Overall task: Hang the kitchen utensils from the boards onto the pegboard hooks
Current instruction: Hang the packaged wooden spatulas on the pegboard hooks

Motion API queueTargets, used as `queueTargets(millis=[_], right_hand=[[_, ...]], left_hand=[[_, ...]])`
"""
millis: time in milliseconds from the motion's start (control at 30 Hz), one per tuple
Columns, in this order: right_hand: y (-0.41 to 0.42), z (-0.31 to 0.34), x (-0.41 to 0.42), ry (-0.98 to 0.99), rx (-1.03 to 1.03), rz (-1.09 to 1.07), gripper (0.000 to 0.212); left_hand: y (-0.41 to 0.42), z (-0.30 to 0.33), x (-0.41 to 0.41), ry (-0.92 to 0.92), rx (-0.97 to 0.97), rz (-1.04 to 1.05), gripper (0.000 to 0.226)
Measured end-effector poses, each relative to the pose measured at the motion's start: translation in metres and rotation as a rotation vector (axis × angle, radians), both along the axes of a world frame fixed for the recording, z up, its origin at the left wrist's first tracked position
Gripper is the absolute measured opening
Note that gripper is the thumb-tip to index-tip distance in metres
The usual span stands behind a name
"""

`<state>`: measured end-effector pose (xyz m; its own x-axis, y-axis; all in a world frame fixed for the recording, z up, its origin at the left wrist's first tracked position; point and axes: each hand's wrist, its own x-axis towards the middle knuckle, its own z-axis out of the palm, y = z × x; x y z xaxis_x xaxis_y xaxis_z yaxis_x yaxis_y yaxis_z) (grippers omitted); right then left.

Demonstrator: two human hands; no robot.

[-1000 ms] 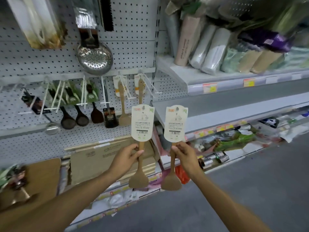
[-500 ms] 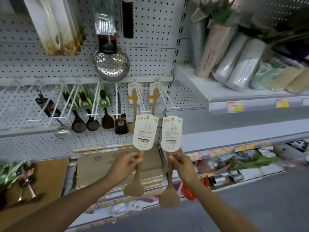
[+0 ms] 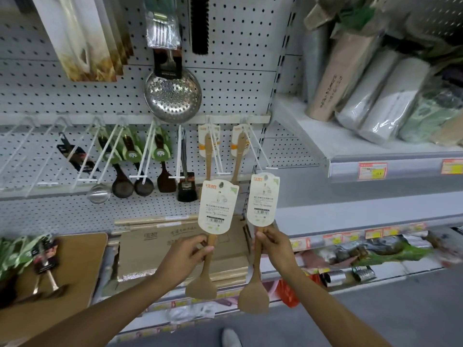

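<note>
My left hand (image 3: 184,255) grips the handle of a wooden spatula (image 3: 202,284) with a white label card (image 3: 217,206) on top. A second wooden spatula (image 3: 253,296) with its own card (image 3: 263,199) is held by my right hand (image 3: 273,246). Both hang blade down in front of the white pegboard (image 3: 238,78). Just above the cards, two long white hooks (image 3: 220,159) (image 3: 258,154) each carry a similar wooden spatula. Both cards sit below the hook tips, apart from them.
Dark ladles and turners (image 3: 140,171) hang on hooks to the left, a steel skimmer (image 3: 172,96) above. Empty hooks (image 3: 30,156) stick out at far left. Wooden boards (image 3: 75,261) with more utensils (image 3: 45,266) lie lower left. A shelf (image 3: 375,151) with rolls juts out right.
The view has swung left and nearer the pegboard. Both hands with their spatulas now sit closer under the two right-hand hooks.
</note>
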<state>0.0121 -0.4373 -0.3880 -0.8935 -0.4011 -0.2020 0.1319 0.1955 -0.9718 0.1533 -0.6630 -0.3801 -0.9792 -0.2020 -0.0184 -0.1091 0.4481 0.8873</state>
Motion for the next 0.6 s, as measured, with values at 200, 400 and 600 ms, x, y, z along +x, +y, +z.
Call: queueTargets(millis=[200, 400, 600], right_hand=[[-0.003, -0.005, -0.025, -0.014, -0.001, 0.052, 0.016], [-0.008, -0.011, -0.053, -0.029, 0.02, 0.127, 0.026], [-0.025, -0.008, -0.089, 0.015, 0.029, 0.174, 0.015]], left_hand=[[0.005, 0.001, -0.013, 0.014, -0.003, 0.056, 0.01], [0.008, -0.003, -0.029, 0.002, 0.003, 0.098, 0.017], [0.018, -0.006, -0.041, 0.009, -0.004, 0.156, 0.008]])
